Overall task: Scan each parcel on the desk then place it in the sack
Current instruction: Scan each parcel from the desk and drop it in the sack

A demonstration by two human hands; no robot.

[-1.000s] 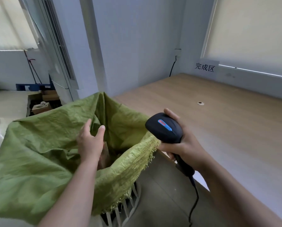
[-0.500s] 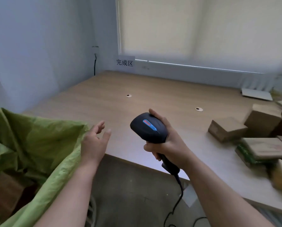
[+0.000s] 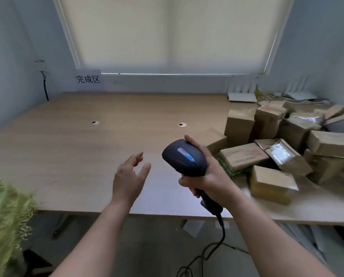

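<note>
Here right hand (image 3: pixel 209 176) grips scanner (image 3: pixel 185 157), head pointing up-left, handle down-right.

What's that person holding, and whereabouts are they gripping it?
The right hand grips a black barcode scanner by its handle, below the head. The left hand is open and holds nothing.

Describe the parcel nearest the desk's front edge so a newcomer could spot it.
Start at the heap of parcels on the desk, right side. The nearest parcel sits apart in front, a plain brown box lying flat, right of the scanner.
</note>
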